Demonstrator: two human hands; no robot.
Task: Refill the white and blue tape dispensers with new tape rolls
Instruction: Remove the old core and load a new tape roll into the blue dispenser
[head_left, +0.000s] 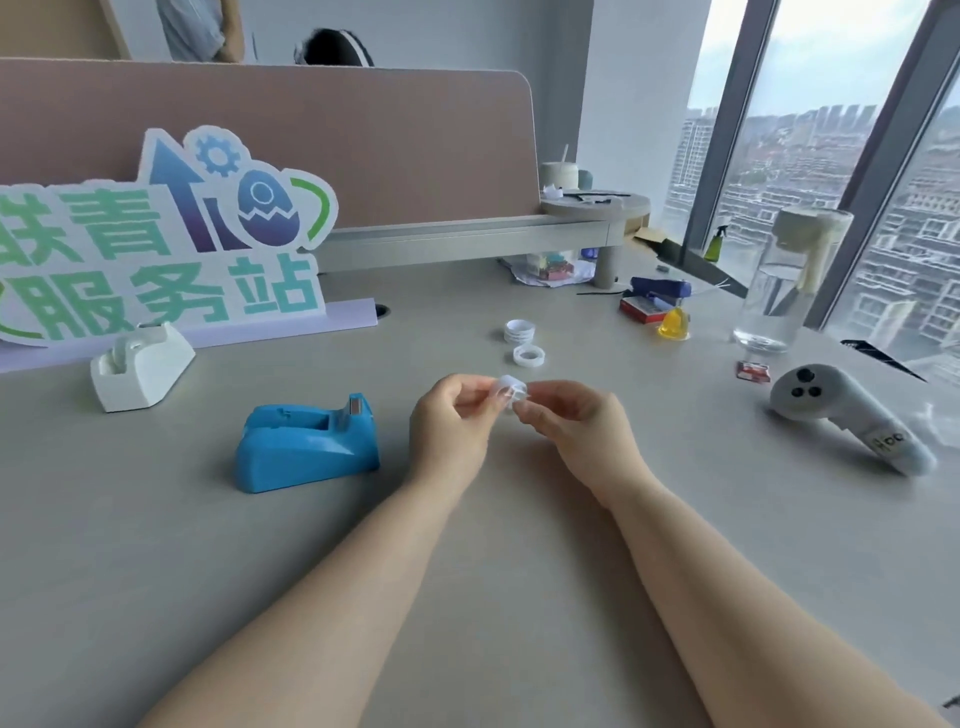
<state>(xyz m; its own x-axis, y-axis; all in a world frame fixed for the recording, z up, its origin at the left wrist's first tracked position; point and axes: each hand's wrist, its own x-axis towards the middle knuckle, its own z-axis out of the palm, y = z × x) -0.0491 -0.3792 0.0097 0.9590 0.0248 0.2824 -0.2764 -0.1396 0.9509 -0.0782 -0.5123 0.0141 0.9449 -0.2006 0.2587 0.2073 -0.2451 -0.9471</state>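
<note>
Pinching one clear tape roll (511, 391) between both hands: left hand (452, 415) and right hand (576, 421) each curl fingertips onto it. Blue dispenser (306, 441) sits just left of the left hand, white dispenser (140, 369) farther left and beyond. Spare roll (529, 356) lies just beyond the hands (another roll (519, 330) behind it).

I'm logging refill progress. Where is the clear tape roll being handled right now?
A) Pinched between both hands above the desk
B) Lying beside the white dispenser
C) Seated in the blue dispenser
A: the left hand and the right hand both pinch the clear tape roll, well apart from the blue dispenser.
</note>
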